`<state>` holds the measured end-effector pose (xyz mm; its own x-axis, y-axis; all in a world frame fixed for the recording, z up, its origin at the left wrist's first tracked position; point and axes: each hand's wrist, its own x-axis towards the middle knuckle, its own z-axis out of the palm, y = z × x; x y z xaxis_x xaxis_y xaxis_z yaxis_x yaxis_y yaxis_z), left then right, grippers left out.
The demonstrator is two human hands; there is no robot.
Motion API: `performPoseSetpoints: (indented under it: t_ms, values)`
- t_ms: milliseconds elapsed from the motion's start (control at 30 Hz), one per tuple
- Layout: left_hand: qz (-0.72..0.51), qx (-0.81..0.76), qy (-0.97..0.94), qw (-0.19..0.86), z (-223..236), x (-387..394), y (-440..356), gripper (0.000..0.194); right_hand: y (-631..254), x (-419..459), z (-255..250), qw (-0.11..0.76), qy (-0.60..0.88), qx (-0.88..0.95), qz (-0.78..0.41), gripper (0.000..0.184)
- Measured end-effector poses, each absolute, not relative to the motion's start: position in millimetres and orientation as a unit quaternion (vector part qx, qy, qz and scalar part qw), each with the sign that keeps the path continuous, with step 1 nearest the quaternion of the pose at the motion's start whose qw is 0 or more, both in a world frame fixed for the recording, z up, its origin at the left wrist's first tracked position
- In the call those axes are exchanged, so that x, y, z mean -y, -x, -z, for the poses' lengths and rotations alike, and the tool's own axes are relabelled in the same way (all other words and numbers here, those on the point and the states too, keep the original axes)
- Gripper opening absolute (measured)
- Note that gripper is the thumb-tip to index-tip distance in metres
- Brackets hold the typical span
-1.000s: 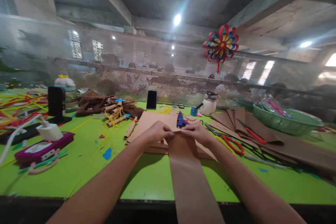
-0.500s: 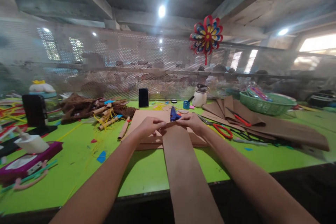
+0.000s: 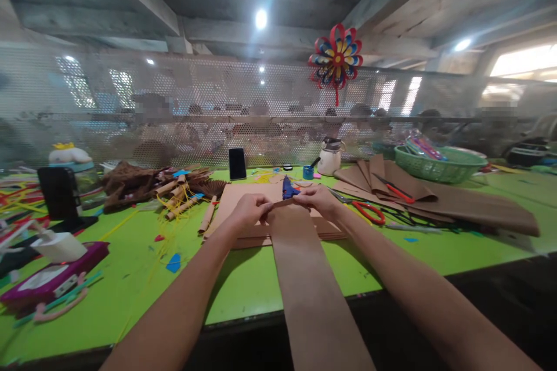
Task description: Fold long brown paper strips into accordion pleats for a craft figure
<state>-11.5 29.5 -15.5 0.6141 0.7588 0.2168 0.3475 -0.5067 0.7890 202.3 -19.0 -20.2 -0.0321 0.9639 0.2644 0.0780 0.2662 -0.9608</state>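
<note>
A long brown paper strip (image 3: 308, 278) runs from the table's near edge away from me, over a stack of brown paper sheets (image 3: 243, 232). My left hand (image 3: 248, 210) pinches the strip's far end at its left corner. My right hand (image 3: 319, 200) pinches the same end at the right corner. The far edge is lifted slightly between my fingers. A blue glue gun (image 3: 288, 188) lies just behind my hands.
Red-handled scissors (image 3: 368, 212) and more brown paper sheets (image 3: 456, 203) lie to the right, with a green basket (image 3: 437, 165) behind. A phone (image 3: 237, 163), rolled paper tubes (image 3: 183, 197), a purple case (image 3: 52, 278) and a charger sit left on the green table (image 3: 130, 278).
The camera has turned a little to the right and up. My hands have lifted and begun folding the strip's far end; both keep their pinch.
</note>
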Motion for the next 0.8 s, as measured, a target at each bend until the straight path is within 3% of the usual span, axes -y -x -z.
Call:
performPoseSetpoints:
  t_ms: [233,533,800]
  values:
    - [-0.25,-0.328,-0.827,0.381,16.0,-30.0,14.1,0.027,-201.9,13.7,25.8,0.541,0.42,0.544,-0.484,0.034]
    - [-0.254,-0.314,-0.872,0.278,12.4,-17.4,12.6,0.029,-202.1,12.2,32.6,0.545,0.443,0.609,-0.369,0.038]
    - [-0.285,-0.277,-0.792,0.463,8.4,-16.7,15.6,0.035,-199.8,26.5,12.9,0.56,0.303,0.55,-0.541,0.031]
